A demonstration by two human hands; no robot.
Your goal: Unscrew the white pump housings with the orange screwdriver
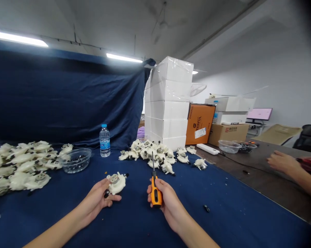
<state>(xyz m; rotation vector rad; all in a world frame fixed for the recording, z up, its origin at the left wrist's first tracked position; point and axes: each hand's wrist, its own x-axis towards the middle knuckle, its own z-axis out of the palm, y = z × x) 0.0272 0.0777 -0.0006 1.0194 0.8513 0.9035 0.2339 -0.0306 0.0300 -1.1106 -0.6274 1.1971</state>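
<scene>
Across the blue-covered counter [230, 220], a heap of white plastic housings [18, 168] lies far left, too many to count, then 1 clear bowl [75, 161] and 1 water bottle [104, 141]. My left hand [94, 201] curls around 1 loose housing [116, 183]. Beyond lies a second heap [150, 153]. My right hand [168, 206] is clamped on 1 orange screwdriver [155, 193].

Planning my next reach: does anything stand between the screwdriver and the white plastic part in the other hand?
Nothing visible does. The orange-handled screwdriver stands upright in the right hand, the white plastic part rests in the left hand, and only air above the blue table cover separates them.
</scene>
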